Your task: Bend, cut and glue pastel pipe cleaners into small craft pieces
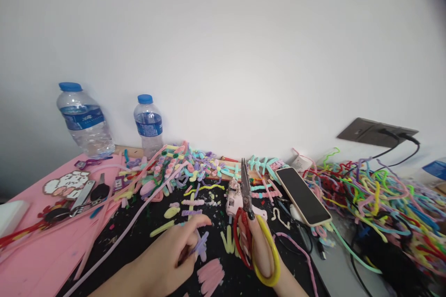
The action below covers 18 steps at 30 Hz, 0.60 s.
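Observation:
My left hand (174, 250) is curled at the lower middle, with a short lavender pipe cleaner piece (200, 242) poking out of its bent fingers. In my right hand (262, 243) is a pair of scissors (246, 190) with red and yellow handle loops. The blades point away from me and are almost together. Between the hands lie several short yellow-green pipe cleaner pieces (228, 240). Nearer to me is a row of pink pieces (211, 274). Beyond my left hand, purple and yellow pieces (192, 209) lie crosswise on the black mat (139, 236).
Two water bottles (85, 123) (149, 125) stand against the wall. A phone (304, 197) lies right of the scissors. Tangled pipe cleaners (376, 199) heap up at the right, and colourful finished pieces (174, 167) at the back. Pink sheets (31, 260) with keys (100, 190) cover the left.

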Motion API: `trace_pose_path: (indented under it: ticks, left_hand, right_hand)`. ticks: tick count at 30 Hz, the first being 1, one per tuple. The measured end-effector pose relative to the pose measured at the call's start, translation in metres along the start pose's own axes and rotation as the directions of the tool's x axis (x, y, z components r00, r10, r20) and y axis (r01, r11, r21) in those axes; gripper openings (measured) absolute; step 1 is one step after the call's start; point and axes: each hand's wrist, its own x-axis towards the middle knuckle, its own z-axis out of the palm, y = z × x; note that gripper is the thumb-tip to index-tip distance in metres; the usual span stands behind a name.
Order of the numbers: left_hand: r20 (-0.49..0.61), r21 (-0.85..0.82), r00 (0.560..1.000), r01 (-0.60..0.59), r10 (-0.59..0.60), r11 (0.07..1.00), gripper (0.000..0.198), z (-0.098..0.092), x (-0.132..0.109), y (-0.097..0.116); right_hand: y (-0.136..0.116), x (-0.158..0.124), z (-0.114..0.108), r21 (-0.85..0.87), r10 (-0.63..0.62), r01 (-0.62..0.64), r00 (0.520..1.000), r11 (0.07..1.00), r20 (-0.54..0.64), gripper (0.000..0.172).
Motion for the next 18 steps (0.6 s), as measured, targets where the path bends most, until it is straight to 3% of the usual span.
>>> trace_pose_path:
  ticks: [6,12,15,18]
  left_hand:
    - [-0.004,0.11,1.0,-0.001,0.001,0.994,0.049,0.004,-0.003,0.002]
    - [-0.108,0.084,0.994,0.008,0.001,0.996,0.022,-0.006,0.001,0.001]
    - [-0.183,0.116,0.982,0.073,-0.051,0.991,0.026,-0.011,0.007,0.0]
    - [-0.197,0.208,0.979,0.089,-0.047,0.974,0.023,-0.013,0.011,0.0]
  right_hand:
    - [-0.002,0.002,-0.001,0.152,0.096,-0.079,0.99,0.985,-0.104,0.057]
    - [-0.005,0.004,-0.003,0.134,0.086,-0.076,0.994,0.988,-0.068,0.055]
    - [-0.006,0.004,-0.003,0.168,0.062,-0.045,0.993,0.985,-0.098,0.054]
    - [-0.008,0.003,-0.001,0.186,-0.051,0.099,0.969,0.978,-0.244,0.049]
